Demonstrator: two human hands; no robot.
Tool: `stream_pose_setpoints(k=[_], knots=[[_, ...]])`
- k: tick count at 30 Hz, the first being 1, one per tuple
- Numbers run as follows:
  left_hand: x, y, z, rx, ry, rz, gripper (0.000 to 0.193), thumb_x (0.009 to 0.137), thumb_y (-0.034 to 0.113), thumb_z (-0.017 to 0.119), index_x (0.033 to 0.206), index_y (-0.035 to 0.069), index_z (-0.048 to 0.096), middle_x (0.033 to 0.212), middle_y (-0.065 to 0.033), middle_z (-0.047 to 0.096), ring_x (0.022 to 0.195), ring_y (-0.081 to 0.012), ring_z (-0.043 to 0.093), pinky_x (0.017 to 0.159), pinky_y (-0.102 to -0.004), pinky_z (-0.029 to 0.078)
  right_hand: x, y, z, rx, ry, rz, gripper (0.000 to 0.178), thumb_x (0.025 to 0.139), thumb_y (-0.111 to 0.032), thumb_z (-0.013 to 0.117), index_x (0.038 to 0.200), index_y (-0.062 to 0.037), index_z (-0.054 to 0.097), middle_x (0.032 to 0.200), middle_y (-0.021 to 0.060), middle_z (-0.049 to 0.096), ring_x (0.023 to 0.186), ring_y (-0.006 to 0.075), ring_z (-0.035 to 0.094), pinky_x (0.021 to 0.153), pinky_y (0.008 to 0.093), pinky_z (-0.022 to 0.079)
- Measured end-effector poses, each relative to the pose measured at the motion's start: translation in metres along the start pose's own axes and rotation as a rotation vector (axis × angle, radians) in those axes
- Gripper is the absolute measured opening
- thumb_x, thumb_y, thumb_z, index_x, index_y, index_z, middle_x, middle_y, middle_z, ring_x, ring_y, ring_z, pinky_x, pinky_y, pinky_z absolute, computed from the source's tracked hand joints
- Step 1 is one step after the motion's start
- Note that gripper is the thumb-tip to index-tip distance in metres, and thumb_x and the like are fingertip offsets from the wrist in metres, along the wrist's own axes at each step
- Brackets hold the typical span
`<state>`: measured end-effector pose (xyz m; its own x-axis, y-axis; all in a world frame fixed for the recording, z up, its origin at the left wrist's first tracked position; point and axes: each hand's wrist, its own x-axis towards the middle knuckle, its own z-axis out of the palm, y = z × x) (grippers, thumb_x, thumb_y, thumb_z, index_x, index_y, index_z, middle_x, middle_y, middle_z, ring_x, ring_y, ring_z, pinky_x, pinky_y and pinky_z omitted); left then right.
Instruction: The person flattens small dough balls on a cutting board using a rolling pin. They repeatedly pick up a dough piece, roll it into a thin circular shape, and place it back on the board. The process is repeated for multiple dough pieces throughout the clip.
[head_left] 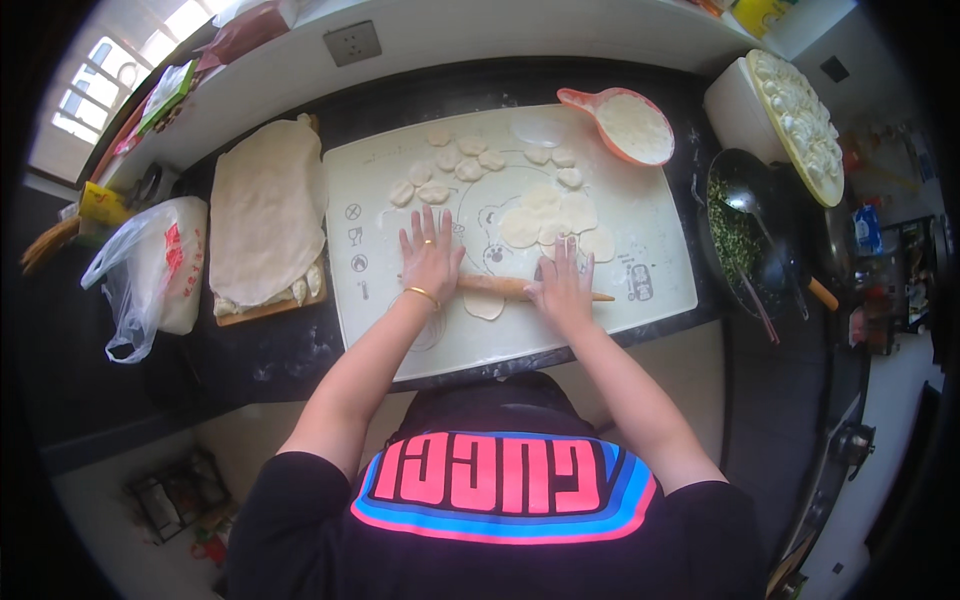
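Observation:
A wooden rolling pin [500, 286] lies crosswise over a small dough wrapper [484, 306] on the pale mat [380, 320]. My left hand [431, 262] rests flat on the pin's left end, its fingers stretched forward and spread. Over the right part of the pin lies my right hand [563, 283], fingers also extended, with the tapered tip showing past it. Just beyond my right hand is a cluster of rolled dough rounds [540, 215]. Several flattened dough pieces [468, 168] lie toward the mat's far side.
At the left, a sheet of dough [268, 205] covers a wooden board [268, 312], beside a plastic bag [180, 265]. A pink scoop of flour [634, 128] sits at the mat's far right corner. Further right are a wok of chopped greens [735, 235] and a tray of dumplings [795, 115].

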<state>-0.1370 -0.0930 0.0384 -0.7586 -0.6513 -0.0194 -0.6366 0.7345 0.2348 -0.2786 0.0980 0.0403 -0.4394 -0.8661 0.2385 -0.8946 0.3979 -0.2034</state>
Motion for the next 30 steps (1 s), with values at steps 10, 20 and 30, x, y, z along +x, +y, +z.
stream_pose_setpoints(k=[10, 20, 30], knots=[[-0.012, 0.024, 0.008, -0.391, -0.301, 0.252, 0.036, 0.073, 0.007, 0.065, 0.108, 0.003, 0.057, 0.119, -0.0224, 0.051, 0.109, -0.0389, 0.051, 0.090, -0.0424, 0.045, -0.044, -0.004, 0.009, 0.132, 0.003, -0.112, 0.038, 0.068, -0.027, 0.073, 0.094, -0.0093, 0.051, 0.135, 0.0139, 0.041, 0.133, 0.0292, 0.033, 0.106, 0.0596, 0.021], [0.012, 0.032, -0.013, -0.564, -0.262, 0.154, 0.012, 0.070, 0.014, 0.068, 0.077, 0.004, 0.067, 0.076, -0.0161, 0.066, 0.074, -0.0339, 0.063, 0.071, -0.0408, 0.050, -0.064, -0.002, 0.000, 0.215, -0.018, -0.152, 0.042, 0.065, -0.012, 0.071, 0.102, -0.0137, 0.052, 0.101, 0.0041, 0.051, 0.099, 0.0245, 0.049, 0.095, 0.0469, 0.033], [0.088, -0.054, 0.022, -0.013, 0.210, 0.256, 0.042, 0.081, 0.009, 0.056, 0.122, 0.003, 0.052, 0.129, -0.0175, 0.050, 0.119, -0.0342, 0.046, 0.098, -0.0377, 0.040, -0.065, 0.000, 0.000, 0.248, 0.030, -0.167, 0.043, 0.065, -0.016, 0.073, 0.103, -0.0146, 0.052, 0.101, 0.0034, 0.052, 0.099, 0.0238, 0.050, 0.092, 0.0444, 0.034]])
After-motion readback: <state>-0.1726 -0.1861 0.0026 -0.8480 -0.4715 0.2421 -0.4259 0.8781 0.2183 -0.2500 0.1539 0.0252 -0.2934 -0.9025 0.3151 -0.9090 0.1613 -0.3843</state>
